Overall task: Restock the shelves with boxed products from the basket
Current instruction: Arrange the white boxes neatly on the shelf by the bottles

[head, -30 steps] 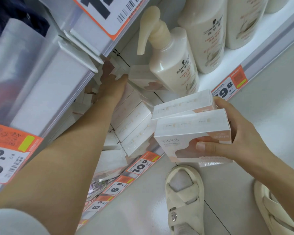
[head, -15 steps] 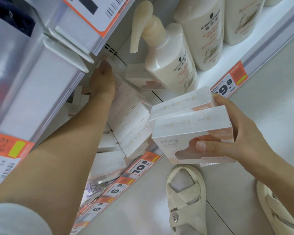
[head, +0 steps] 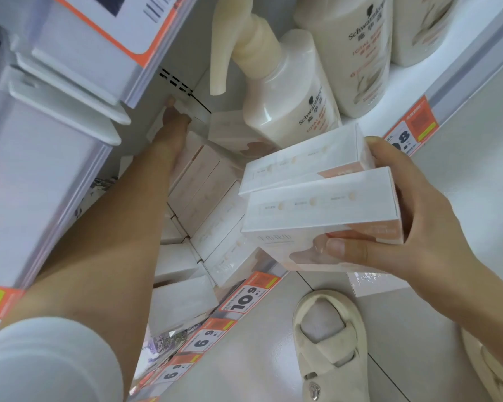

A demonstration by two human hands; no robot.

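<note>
The right hand (head: 424,227) holds two stacked boxes (head: 320,207) in a firm grip; the left hand (head: 173,123) reaches deep onto the shelf (head: 186,91) among shelved boxes (head: 212,204) (its grip is hidden).

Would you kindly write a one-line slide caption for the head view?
Right hand holds two white boxes while the left hand reaches deep into the shelf beside the pump bottle.

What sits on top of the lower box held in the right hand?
A second white box lies stacked on the lower box, angled slightly. The right hand grips both; their touching faces are hidden.
</note>
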